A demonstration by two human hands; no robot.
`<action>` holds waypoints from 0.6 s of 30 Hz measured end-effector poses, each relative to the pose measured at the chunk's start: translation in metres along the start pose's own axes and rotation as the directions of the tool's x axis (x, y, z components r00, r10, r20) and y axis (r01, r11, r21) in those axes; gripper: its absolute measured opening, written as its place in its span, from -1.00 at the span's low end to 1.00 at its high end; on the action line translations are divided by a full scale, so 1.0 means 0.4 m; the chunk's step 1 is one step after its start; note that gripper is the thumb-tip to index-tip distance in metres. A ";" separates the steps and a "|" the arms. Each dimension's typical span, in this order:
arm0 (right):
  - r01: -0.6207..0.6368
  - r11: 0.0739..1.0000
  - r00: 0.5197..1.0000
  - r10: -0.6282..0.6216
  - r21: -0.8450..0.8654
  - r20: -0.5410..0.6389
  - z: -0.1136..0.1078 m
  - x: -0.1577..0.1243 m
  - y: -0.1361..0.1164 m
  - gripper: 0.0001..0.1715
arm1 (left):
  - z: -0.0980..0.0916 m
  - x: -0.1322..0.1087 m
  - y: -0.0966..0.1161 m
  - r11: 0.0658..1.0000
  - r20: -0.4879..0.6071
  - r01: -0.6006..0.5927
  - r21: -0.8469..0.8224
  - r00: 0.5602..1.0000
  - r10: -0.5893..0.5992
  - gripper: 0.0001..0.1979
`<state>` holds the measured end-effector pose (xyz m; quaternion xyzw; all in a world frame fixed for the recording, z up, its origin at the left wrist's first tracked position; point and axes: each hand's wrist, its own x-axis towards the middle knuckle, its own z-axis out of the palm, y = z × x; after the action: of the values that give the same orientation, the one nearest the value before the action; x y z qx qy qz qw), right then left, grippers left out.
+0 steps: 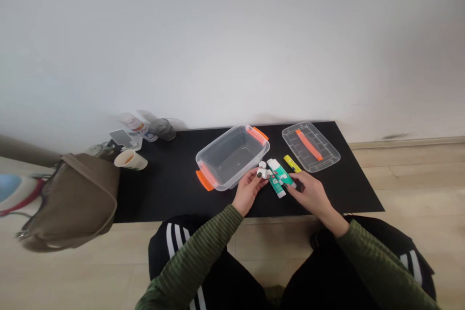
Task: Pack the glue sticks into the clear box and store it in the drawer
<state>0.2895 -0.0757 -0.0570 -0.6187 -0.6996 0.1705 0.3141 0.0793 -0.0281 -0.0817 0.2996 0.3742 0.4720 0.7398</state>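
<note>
fingers of left hand (250, 189), nearer the clear plastic box (227, 183), pinch a small white piece (265, 173); right hand (311, 194) grasps green-and-white tube (281, 173), angled far-left.

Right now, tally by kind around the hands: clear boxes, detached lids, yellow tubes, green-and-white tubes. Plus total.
Clear box: 1
Detached lid: 1
Yellow tube: 1
Green-and-white tubes: 2 in plain view
Total: 5
White pieces at the left hand left out; too bunched to count.
</note>
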 end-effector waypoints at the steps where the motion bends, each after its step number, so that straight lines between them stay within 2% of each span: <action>1: 0.010 1.000 1.000 -0.010 0.012 0.002 -0.002 -0.008 -0.003 -0.70 | 0.002 -0.003 0.004 0.999 0.004 0.016 -0.041 1.000 -0.016 -0.62; 6: 0.037 0.997 0.998 -0.041 0.063 0.057 -0.003 -0.038 -0.001 -0.67 | 0.004 -0.010 0.020 0.992 0.022 0.036 -0.125 0.999 -0.034 -0.67; 11: 0.075 0.992 0.989 -0.087 0.103 0.115 0.007 -0.053 0.010 -0.66 | 0.008 -0.019 0.026 0.996 0.041 0.053 -0.075 0.998 -0.050 -0.68; 18: 0.050 0.993 0.993 -0.060 0.108 0.097 0.002 -0.053 0.004 -0.68 | 0.008 -0.023 0.035 1.000 0.033 0.007 -0.003 0.999 -0.006 -0.66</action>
<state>0.2909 -0.0960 -0.0633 -0.5724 -0.7214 0.2292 0.3152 0.0728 -0.0317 -0.0663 0.3050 0.3621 0.4652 0.7480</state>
